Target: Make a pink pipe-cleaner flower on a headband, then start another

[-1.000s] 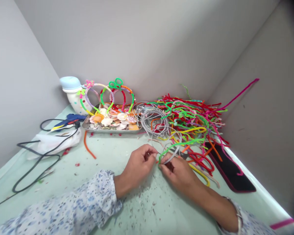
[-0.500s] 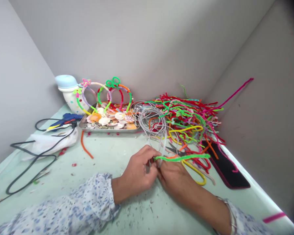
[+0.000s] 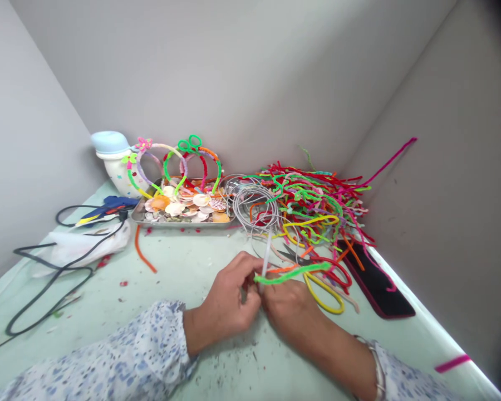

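My left hand [image 3: 230, 294] and my right hand [image 3: 290, 305] meet above the table, fingers closed in front of me. The left thumb and forefinger pinch the near end of a bright green pipe cleaner [image 3: 296, 273], whose free length runs rightward over the back of my right hand. Between the hands a narrow translucent white plastic strip [image 3: 268, 252] stands up, its lower end in my right hand's curled fingers. Those fingertips are largely hidden. Just beyond my right hand lie scissors [image 3: 332, 269] with red and yellow handles.
A heap of coloured pipe cleaners [image 3: 317, 195] and a wire coil [image 3: 256, 206] lie behind. A metal tray [image 3: 183, 224] holds shells and wrapped headbands [image 3: 194, 150]. A phone [image 3: 378, 284] is right; a black cable [image 3: 52, 266] and white bottle [image 3: 119, 172] are left.
The green pipe cleaner's free end has swung left and tilted up. The plastic strip has turned to look narrower. The whole view has shifted slightly; both hands stay together.
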`<state>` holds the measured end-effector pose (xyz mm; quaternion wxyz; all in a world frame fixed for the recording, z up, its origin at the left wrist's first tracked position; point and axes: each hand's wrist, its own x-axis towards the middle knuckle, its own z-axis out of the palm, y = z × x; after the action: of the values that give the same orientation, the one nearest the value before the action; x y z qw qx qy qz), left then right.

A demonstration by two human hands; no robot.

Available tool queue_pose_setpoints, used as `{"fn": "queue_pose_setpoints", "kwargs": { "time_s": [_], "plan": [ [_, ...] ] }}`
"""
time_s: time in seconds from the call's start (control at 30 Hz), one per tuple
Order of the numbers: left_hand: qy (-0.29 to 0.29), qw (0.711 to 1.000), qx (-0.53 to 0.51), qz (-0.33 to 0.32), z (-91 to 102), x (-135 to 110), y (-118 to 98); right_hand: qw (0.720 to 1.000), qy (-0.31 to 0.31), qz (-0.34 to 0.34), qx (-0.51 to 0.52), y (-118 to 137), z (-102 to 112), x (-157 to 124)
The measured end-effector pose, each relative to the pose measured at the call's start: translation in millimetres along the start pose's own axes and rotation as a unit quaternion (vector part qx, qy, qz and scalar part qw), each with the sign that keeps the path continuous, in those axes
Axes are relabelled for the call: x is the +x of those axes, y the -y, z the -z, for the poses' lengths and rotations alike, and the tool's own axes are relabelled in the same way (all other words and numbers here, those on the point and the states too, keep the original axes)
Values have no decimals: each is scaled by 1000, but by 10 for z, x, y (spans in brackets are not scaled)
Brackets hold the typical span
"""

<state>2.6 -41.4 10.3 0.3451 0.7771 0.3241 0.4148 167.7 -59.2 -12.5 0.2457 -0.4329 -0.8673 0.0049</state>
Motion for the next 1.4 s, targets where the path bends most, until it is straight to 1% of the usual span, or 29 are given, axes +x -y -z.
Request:
{"fn": "queue_pose_setpoints", "kwargs": {
  "time_s": [0.03, 0.07, 0.1, 0.13, 0.17, 0.2, 0.23, 0.3, 0.37, 0.47, 0.63, 0.77, 0.87, 1.0, 1.1, 1.17, 1.27, 1.4],
  "plan": [
    [-17, 1000, -12, 20, 4, 17, 11, 997, -15, -47, 52, -31, 27, 17],
    [-36, 998, -27, 47, 7, 33, 27, 986, -34, -109, 119, -63, 59, 41],
    [-50, 995, -42, 79, 6, 47, 47, 962, -67, -182, 192, -91, 92, 71],
    [-62, 990, -55, 112, 1, 60, 69, 927, -88, -247, 267, -113, 124, 105],
    [-63, 985, -64, 144, -6, 70, 90, 891, -93, -298, 331, -129, 153, 139],
    [-59, 982, -68, 167, -17, 77, 108, 858, -100, -330, 381, -139, 174, 170],
    [-50, 980, -67, 183, -30, 83, 121, 832, -102, -348, 420, -142, 186, 195],
    [-27, 979, -59, 194, -55, 88, 133, 796, -103, -363, 473, -138, 187, 221],
    [-13, 979, -59, 193, -74, 91, 129, 775, -104, -371, 500, -129, 167, 222],
    [-13, 981, -80, 178, -84, 96, 115, 760, -104, -382, 515, -119, 147, 217],
    [-11, 980, -104, 170, -83, 96, 107, 758, -91, -389, 516, -103, 163, 233],
    [-9, 975, -112, 191, -88, 100, 110, 758, -85, -388, 517, -91, 135, 227],
    [-7, 970, -130, 204, -94, 114, 124, 764, -71, -373, 521, -91, 90, 202],
    [-5, 963, -154, 221, -87, 135, 168, 784, -57, -331, 522, -98, 53, 157],
    [-12, 957, -166, 236, -69, 151, 194, 799, -69, -293, 521, -107, 48, 123],
    [-9, 953, -188, 236, -58, 158, 197, 815, -73, -273, 506, -117, 46, 105],
    [8, 945, -225, 235, -50, 158, 187, 842, -71, -259, 468, -138, 40, 89],
    [18, 940, -242, 241, -55, 151, 191, 863, -73, -253, 431, -154, 34, 86]
  ]
}}
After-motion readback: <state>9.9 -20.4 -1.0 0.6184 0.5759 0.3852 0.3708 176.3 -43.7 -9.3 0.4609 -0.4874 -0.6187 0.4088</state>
